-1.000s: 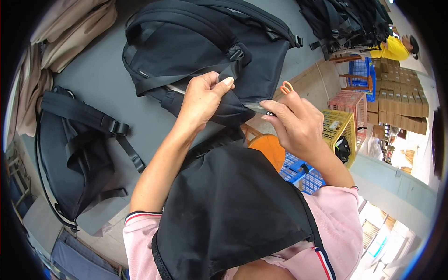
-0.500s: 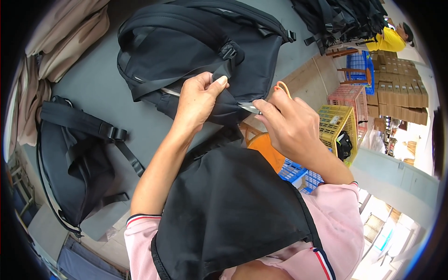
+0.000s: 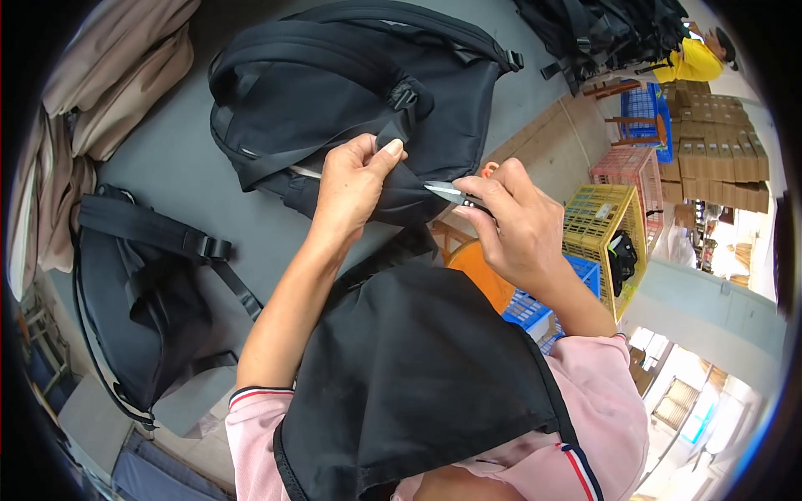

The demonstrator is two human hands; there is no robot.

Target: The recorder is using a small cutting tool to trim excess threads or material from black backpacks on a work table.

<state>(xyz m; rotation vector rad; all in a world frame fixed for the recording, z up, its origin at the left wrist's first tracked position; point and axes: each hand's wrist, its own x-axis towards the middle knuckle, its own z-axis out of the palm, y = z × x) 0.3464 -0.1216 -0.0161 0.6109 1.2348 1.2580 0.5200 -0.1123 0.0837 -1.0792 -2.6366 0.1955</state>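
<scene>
Beige fabric pieces [image 3: 100, 92]: stacked at the far left edge of the grey table [image 3: 175, 175].

Second black bag [image 3: 142, 309]: flat on the table at lower left, buckled strap across its top.

Black backpack [image 3: 351, 100]: lying on the table at upper centre, straps uppermost, a lower corner drawn toward the person.

Left hand [image 3: 351, 196]: fingers [image 3: 386, 152] closed in a pinch on a fold of the backpack's black fabric, thumb pressed against it.

Small thread snips [image 3: 455, 194]: metal blades pointing left, tip just beside the pinched fabric.

Right hand [image 3: 510, 225]: fingers curled tight around the snips' handle.

Black cloth [image 3: 418, 384]: draped over the person's front, below both hands.

Yellow crate [image 3: 606, 230]: on the floor at right, near a blue crate [image 3: 526, 309] and stacked cartons [image 3: 718, 159].
</scene>
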